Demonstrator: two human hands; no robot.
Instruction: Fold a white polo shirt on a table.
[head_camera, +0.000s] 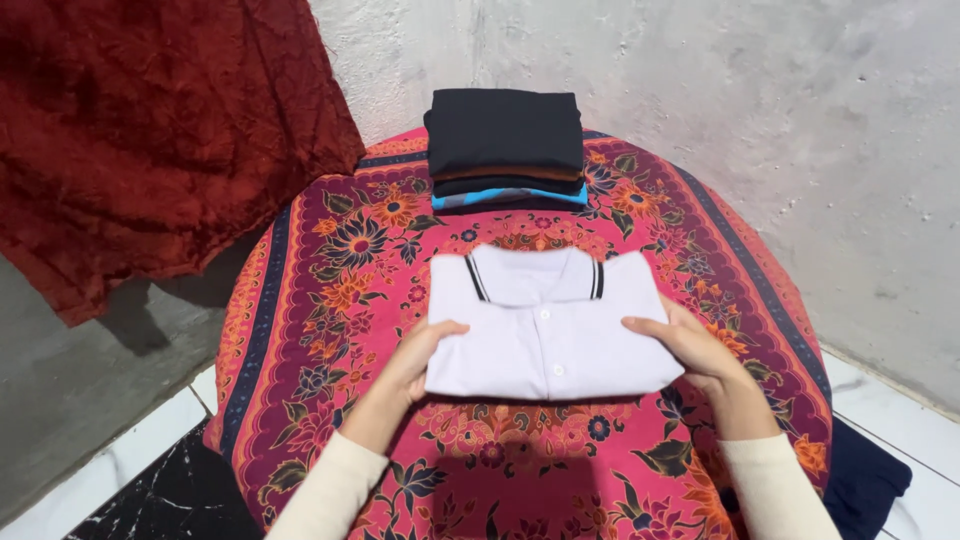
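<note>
A folded white polo shirt (548, 325) with a black-striped collar lies in the middle of a round table covered with a pink floral cloth (330, 290). My left hand (415, 360) grips the shirt's lower left edge, thumb on top. My right hand (690, 350) holds the lower right edge the same way. Both arms wear cream sleeves.
A stack of folded clothes (505, 145), black on top with a blue piece at the bottom, sits at the table's far edge. A red cloth (150, 130) hangs on the wall at left. A dark garment (865, 480) lies on the tiled floor at right.
</note>
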